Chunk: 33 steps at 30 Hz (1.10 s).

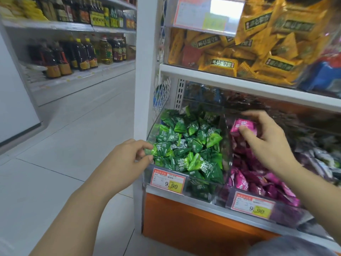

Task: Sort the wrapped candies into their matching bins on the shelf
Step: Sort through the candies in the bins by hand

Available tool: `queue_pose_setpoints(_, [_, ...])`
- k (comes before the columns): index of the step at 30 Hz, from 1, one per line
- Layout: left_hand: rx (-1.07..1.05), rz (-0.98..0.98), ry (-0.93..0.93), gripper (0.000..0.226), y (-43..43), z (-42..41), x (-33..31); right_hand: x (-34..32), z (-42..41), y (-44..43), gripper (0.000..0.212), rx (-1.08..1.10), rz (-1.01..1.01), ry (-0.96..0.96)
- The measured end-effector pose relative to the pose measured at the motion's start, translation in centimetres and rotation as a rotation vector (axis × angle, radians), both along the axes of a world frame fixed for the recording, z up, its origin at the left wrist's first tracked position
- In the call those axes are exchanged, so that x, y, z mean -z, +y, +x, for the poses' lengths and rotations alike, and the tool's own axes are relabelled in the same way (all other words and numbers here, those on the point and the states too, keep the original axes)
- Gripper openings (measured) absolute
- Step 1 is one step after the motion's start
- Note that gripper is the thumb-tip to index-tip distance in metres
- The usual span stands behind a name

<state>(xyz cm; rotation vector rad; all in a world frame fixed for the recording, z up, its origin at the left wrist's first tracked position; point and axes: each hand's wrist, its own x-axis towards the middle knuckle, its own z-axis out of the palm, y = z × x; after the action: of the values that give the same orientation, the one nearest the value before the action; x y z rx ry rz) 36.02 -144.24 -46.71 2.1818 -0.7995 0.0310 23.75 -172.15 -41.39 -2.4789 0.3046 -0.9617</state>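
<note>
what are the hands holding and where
Right hand pinches a pink candy by its right side; left hand pinches a green candy by its left end.

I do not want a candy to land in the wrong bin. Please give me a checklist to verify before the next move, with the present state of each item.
1. The right hand holds the pink candy: ok, thumb and fingers pinch it.
2. The pink candy is over the pink bin: ok, it is right of the divider.
3. The left hand holds a green candy: ok, pinched at the fingertips.
4. The green candy is at the green bin: ok, at its left edge.
5. The green bin holds only green candies: cannot tell; a pale wrapper shows in the pile.
6. The hands are apart: ok.
</note>
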Motion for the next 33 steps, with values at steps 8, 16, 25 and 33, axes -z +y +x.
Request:
queue_pose_setpoints(8, [-0.009,-0.016,-0.029,0.022,-0.3,-0.5,0.1,-0.1,-1.7,-1.7,0.026,0.137,-0.137,0.169])
queue_pose_setpoints(16, [-0.015,-0.025,0.006,0.023,-0.2,-0.7,-0.1,-1.3,5.0,5.3,0.019,-0.327,-0.271,0.458])
queue_pose_setpoints(25, [0.018,0.009,0.008,0.024,0.3,-0.4,-0.2,0.1,11.7,6.2,0.038,-0.256,-0.663,0.944])
queue_pose_setpoints(33, [0.011,0.032,-0.017,0.026,-0.1,0.0,0.0,0.2,13.2,5.3,0.069,-0.327,-0.714,1.159])
